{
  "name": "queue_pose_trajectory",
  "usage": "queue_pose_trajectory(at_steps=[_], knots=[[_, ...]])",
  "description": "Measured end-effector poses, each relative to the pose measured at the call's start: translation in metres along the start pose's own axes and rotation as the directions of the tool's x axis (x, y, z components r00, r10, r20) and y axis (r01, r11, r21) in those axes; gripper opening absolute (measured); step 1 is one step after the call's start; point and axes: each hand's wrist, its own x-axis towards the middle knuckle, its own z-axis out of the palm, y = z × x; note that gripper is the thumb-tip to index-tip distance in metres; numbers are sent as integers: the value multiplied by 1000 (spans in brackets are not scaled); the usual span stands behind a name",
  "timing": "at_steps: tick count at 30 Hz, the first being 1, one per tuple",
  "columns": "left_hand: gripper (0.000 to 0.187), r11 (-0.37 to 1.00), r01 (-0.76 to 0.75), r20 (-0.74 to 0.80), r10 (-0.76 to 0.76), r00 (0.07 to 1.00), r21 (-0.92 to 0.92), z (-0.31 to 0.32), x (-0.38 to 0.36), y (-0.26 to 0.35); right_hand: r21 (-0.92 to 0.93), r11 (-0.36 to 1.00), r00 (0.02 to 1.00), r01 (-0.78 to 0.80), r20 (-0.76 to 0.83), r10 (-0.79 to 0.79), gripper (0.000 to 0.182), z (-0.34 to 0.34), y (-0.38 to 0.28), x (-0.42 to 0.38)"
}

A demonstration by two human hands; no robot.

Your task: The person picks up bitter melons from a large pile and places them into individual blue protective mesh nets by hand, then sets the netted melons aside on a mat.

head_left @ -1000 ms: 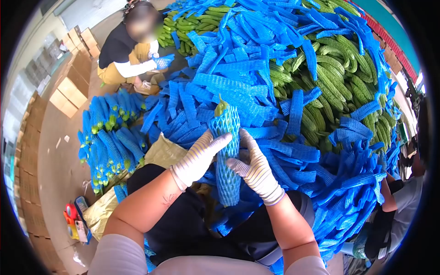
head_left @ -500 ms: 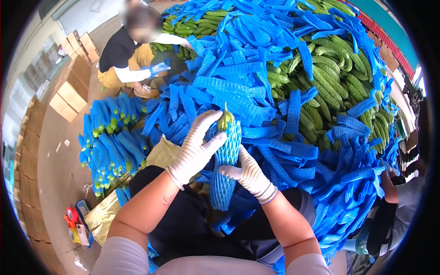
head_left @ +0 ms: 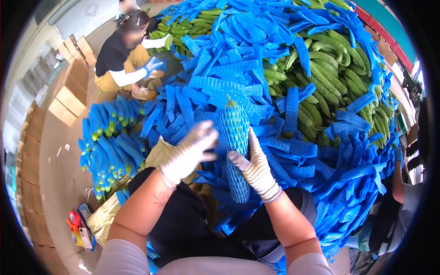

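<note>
A bitter gourd (head_left: 234, 151) stands upright before me, covered in a blue foam net sleeve, its stem end poking out at the top. My right hand (head_left: 256, 172) grips its lower right side, with the thumb across the front. My left hand (head_left: 192, 151), in the same kind of striped white glove, hovers just left of the gourd, slightly blurred, fingers apart and holding nothing. Behind the gourd lie many loose blue net sleeves (head_left: 229, 85). Bare green gourds (head_left: 327, 78) are heaped at the upper right.
Sleeved gourds (head_left: 112, 153) lie in rows on the floor at left. Beyond them a co-worker (head_left: 121, 59) crouches by the heap, one gloved hand holding a blue sleeve. Another person's arm (head_left: 399, 183) shows at far right. Cardboard boxes (head_left: 71, 94) and tape rolls (head_left: 74, 220) are at left.
My left hand has come off the gourd's top and moved left and down. The sleeve now reaches higher over the gourd, which has shifted slightly right in my right hand.
</note>
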Motion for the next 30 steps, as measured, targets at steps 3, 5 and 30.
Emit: queue_pose_trajectory(at_steps=[3, 5, 30], knots=[[64, 958, 271, 294, -233, 927, -92, 23, 3, -32, -247, 954, 982, 169, 121, -142, 86, -5, 7, -2], [65, 984, 179, 288, -167, 943, -15, 21, 4, -29, -198, 975, 988, 99, 136, -72, 80, -10, -3, -2], [58, 901, 388, 253, -336, 907, -196, 18, -27, 7, 132, 986, 936, -102, 347, 50, 18, -35, -70, -11]])
